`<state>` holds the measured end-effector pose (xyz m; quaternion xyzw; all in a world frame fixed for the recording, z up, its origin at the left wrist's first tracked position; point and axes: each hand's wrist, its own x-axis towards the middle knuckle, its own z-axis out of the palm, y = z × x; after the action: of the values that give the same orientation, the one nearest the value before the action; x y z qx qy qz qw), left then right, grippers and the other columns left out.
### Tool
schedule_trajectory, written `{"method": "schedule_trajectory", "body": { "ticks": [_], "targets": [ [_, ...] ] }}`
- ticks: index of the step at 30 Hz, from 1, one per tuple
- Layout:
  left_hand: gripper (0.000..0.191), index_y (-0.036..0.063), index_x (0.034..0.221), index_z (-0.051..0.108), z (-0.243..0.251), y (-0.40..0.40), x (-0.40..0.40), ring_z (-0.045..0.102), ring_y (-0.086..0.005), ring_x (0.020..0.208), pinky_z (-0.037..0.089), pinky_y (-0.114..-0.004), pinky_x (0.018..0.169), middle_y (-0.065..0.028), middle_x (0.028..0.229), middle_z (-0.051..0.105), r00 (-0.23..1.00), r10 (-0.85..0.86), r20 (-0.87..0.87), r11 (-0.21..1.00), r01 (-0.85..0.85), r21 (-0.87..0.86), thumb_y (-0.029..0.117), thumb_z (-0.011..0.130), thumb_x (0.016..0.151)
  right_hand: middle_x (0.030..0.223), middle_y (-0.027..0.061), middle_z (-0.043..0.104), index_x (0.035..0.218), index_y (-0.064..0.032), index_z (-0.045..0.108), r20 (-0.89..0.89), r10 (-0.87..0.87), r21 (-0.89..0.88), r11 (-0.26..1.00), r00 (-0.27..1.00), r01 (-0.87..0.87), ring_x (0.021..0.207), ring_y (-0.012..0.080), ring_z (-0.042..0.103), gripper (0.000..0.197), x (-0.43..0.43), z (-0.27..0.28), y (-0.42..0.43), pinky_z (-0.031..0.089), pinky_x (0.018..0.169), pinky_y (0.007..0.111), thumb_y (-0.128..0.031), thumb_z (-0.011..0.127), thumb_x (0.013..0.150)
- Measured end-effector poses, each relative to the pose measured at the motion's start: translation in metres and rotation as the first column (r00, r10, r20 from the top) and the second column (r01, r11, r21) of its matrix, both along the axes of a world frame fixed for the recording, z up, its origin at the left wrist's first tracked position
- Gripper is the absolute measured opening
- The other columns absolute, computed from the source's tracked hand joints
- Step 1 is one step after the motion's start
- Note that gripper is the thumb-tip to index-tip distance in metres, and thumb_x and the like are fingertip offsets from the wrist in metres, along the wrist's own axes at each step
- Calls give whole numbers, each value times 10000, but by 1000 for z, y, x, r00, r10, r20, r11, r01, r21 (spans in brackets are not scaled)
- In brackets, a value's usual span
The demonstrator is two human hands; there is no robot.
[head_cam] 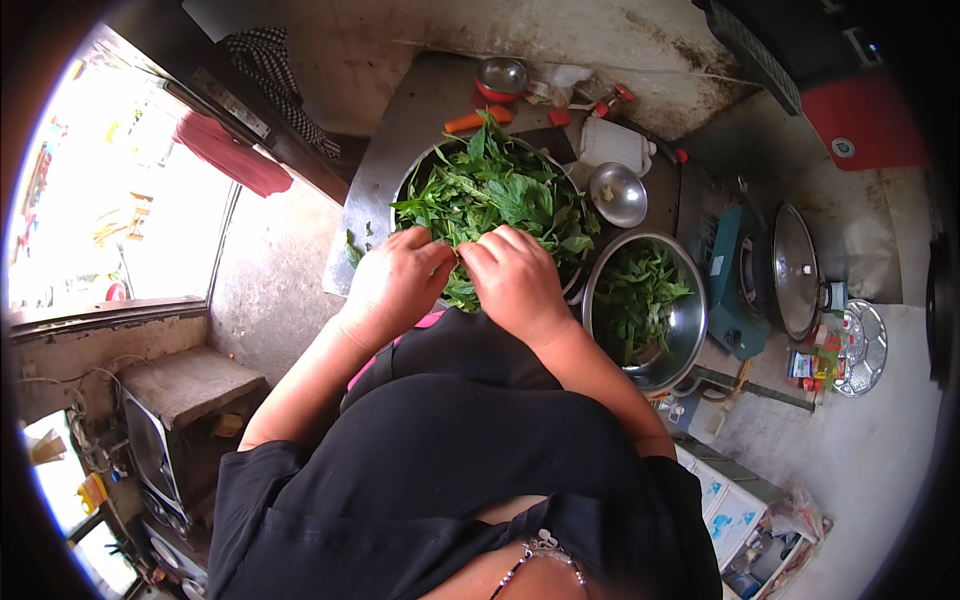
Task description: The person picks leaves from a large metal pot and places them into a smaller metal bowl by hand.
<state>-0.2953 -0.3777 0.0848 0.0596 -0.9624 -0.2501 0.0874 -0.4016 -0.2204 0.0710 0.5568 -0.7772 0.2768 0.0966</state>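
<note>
My left hand [403, 271] and my right hand [516, 276] meet fingertip to fingertip over the near edge of a wide metal basin heaped with leafy greens [495, 187]. The fingers of both are curled, and what lies between them is too small to make out, perhaps a bit of stem. To the right of my right hand stands a stainless steel bowl [694, 330] holding more leafy greens [637, 292]. A few loose leaves [352, 249] lie on the metal counter [375, 165] left of the basin.
Behind the basin are a carrot [469, 120], a small red-based bowl [502, 79] and a white plastic jug [613, 144]. A small metal bowl [619, 195] sits at its right. Further right are a green portable gas stove [724, 300] and a large lid [795, 270].
</note>
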Motion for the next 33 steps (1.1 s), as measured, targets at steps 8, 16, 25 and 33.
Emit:
{"method": "schedule_trajectory", "body": {
  "ticks": [8, 16, 25, 33],
  "targets": [
    [128, 16, 778, 613, -33, 24, 4, 535, -204, 613, 421, -339, 573, -60, 718, 551, 1000, -10, 10, 858, 4, 513, 114, 586, 855, 778, 108, 613, 820, -44, 596, 213, 42, 17, 999, 976, -47, 764, 305, 619, 77, 11, -6, 24, 509, 660, 418, -29, 651, 769],
    [291, 65, 881, 578, -71, -9, -8, 389, -77, 577, 314, -227, 552, 31, 681, 464, 953, 79, 293, 241, -303, 922, 276, 448, 1032, 865, 88, 619, 1092, -99, 663, 85, -505, -108, 852, 859, 511, 784, 289, 614, 213, -26, -26, 108, 503, 674, 398, -48, 620, 889],
    [315, 62, 947, 684, -173, -117, -84, 675, -250, 857, 515, -373, 788, -117, 916, 707, 816, 534, 222, 740, -578, 342, 336, 531, 976, 1422, 135, 517, 1309, -100, 577, 156, -653, 262, 751, 741, 607, 1266, 363, 521, 418, -50, -57, 159, 443, 1049, 428, -160, 655, 903],
    [294, 123, 929, 713, -154, -110, -116, 692, -331, 901, 549, -448, 786, -126, 927, 726, 765, 554, 328, 829, -544, -131, 390, 707, 807, 1250, 66, 646, 1176, -117, 671, 262, -445, 105, 895, 856, 433, 1101, 288, 633, 262, -24, -51, 105, 523, 932, 380, -137, 641, 917]
  ]
}}
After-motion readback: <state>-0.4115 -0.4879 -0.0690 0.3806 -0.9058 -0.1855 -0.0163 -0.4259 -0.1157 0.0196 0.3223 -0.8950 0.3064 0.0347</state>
